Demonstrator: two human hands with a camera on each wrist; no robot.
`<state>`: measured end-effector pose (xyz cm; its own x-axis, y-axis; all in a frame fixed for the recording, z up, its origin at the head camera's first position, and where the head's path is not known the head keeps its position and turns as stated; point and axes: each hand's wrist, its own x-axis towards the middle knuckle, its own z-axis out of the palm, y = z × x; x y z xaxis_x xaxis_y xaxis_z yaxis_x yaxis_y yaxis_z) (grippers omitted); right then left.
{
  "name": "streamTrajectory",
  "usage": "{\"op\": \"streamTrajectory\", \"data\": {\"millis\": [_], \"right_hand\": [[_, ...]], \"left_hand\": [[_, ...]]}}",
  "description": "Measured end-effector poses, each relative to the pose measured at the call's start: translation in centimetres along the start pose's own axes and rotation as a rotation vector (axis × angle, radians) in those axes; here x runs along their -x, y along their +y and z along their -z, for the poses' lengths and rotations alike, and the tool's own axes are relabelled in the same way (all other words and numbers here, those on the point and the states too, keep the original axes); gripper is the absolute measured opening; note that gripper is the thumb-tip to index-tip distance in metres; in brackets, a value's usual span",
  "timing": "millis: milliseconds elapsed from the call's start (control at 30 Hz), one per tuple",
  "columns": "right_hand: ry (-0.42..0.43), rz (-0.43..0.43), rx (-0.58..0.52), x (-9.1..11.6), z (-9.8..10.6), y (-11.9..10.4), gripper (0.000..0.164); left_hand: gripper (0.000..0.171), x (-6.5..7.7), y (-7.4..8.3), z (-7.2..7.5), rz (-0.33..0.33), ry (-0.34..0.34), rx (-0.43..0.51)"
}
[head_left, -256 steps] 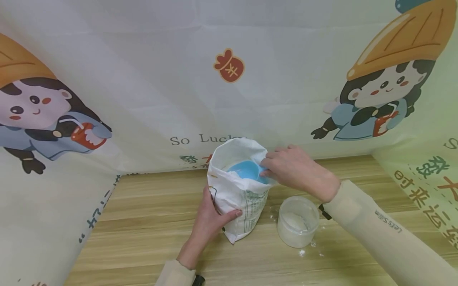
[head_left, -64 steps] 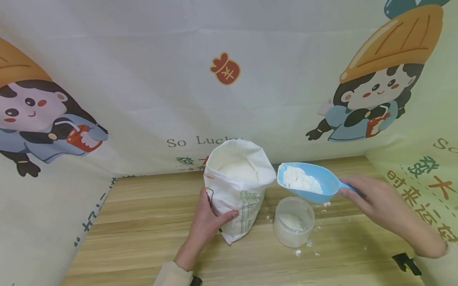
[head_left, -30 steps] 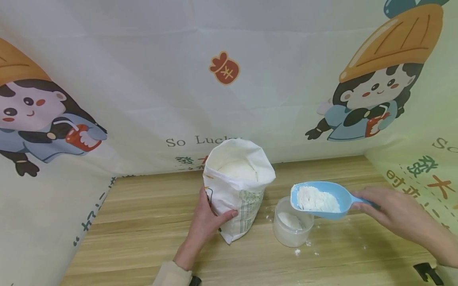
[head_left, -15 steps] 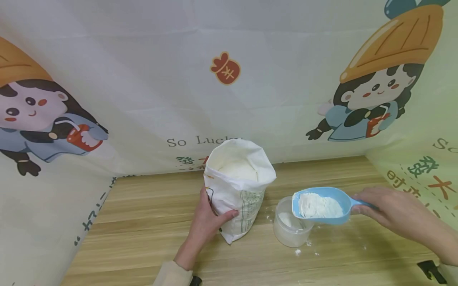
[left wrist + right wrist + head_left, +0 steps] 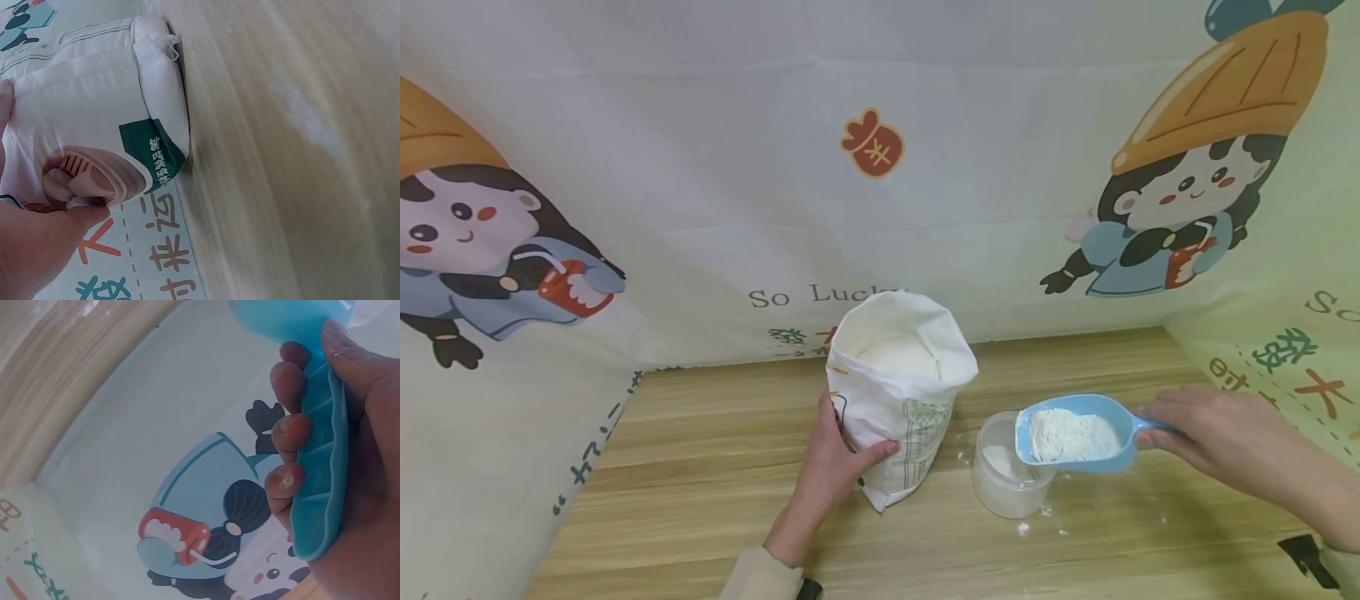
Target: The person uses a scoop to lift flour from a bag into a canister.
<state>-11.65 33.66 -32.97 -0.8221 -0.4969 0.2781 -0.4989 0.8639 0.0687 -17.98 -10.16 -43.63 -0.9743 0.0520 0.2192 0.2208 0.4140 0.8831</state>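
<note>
My right hand [image 5: 1213,437] grips the handle of a blue scoop [image 5: 322,456], its fingers curled round the ribbed grip in the right wrist view. White powder [image 5: 1073,435] lies heaped in the scoop's bowl, whose front end overlaps the rim of a clear round jar [image 5: 1009,492] in the head view. Some powder shows inside the jar. To the left stands an open white bag [image 5: 880,417], with more powder inside. My left hand [image 5: 831,471] holds the bag's side between thumb and fingers; the left wrist view shows the bag's printed face [image 5: 81,119] close up.
Everything stands on a wood-grain table [image 5: 700,467]. Small spots of spilled powder [image 5: 1024,528] lie around the jar. A printed cloth wall [image 5: 737,167] rises behind the bag, with side walls left and right.
Earlier the scoop was down in the bag; it came out filled with powder, then moved right and lower to the jar. The left hand has stayed on the bag.
</note>
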Motion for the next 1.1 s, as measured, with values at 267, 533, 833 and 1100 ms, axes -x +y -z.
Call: {"op": "streamTrajectory", "data": {"millis": [267,533,833,1100], "right_hand": [[-0.044,-0.004,-0.001,-0.5,0.4,-0.7,0.016],[-0.027,0.024,0.027,-0.7,0.9,-0.9,0.013],[-0.029,0.034,0.053,-1.0,1.4,-1.1,0.016],[-0.051,0.032,0.090,-1.6,2.1,-1.5,0.019]], "left_hand": [[0.117,0.0,-0.2,0.0,-0.008,-0.001,0.022],[0.118,0.1,-0.1,-0.1,-0.008,0.005,0.009],[0.115,0.0,-0.2,-0.1,-0.021,0.006,-0.011],[0.116,0.0,-0.2,-0.1,-0.019,-0.001,0.002]]}}
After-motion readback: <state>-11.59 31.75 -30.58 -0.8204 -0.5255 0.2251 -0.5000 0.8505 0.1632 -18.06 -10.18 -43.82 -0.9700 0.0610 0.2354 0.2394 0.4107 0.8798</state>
